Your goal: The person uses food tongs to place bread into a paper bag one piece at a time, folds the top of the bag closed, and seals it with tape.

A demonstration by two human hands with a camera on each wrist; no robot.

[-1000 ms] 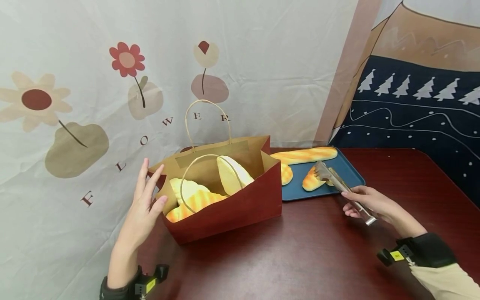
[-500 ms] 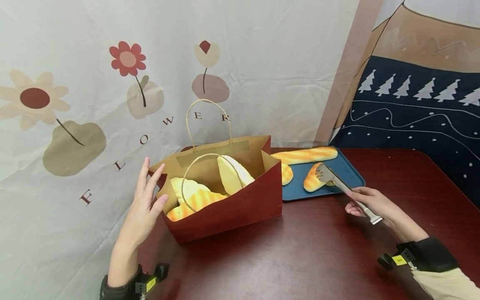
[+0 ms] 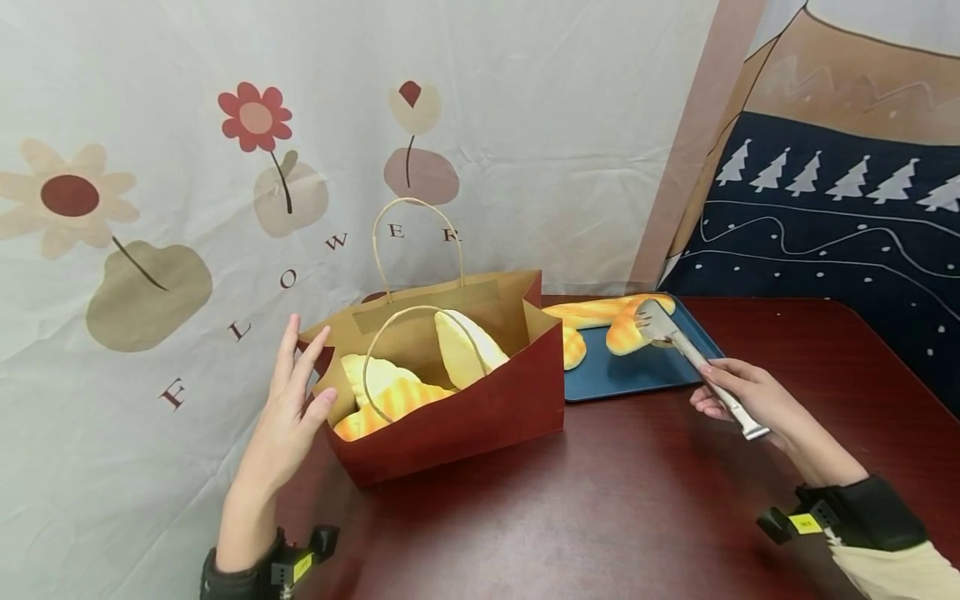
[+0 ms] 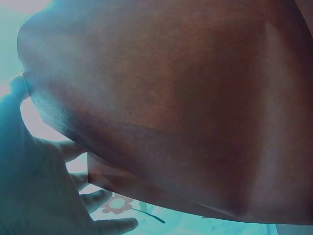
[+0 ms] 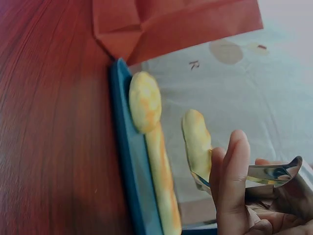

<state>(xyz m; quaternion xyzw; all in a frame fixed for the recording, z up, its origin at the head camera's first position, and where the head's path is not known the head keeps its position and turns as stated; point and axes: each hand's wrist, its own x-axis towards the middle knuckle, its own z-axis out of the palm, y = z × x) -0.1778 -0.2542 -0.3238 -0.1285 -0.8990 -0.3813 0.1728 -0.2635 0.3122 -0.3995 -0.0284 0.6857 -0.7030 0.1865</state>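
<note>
Bread roll point(image 3: 624, 332) hangs above the blue tray point(image 3: 615, 373), pinched in the steel tongs point(image 3: 686, 346) that my right hand point(image 3: 750, 396) holds, its fingers bent round the arms. Bare tray lies under it toward the front edge, and the red tabletop point(image 3: 600, 500) gives open room from there across the front of the paper bag point(image 3: 465, 437). My left hand point(image 3: 281, 425) is spread at the bag's left end, fingers nearly straight with nothing gripped; whether they press the paper I cannot tell. From my head, the roll overlaps the baguette point(image 3: 585, 313); my right wrist's view shows a gap between them. My left wrist's view shows the bag's outer paper, while from above three breads point(image 3: 397, 407) show inside. A round bun point(image 3: 573, 348) sits partly hidden behind the bag's right corner. The bag's right end stands between the roll and its mouth, and the near handle point(image 3: 420, 308) arches across that opening.
</note>
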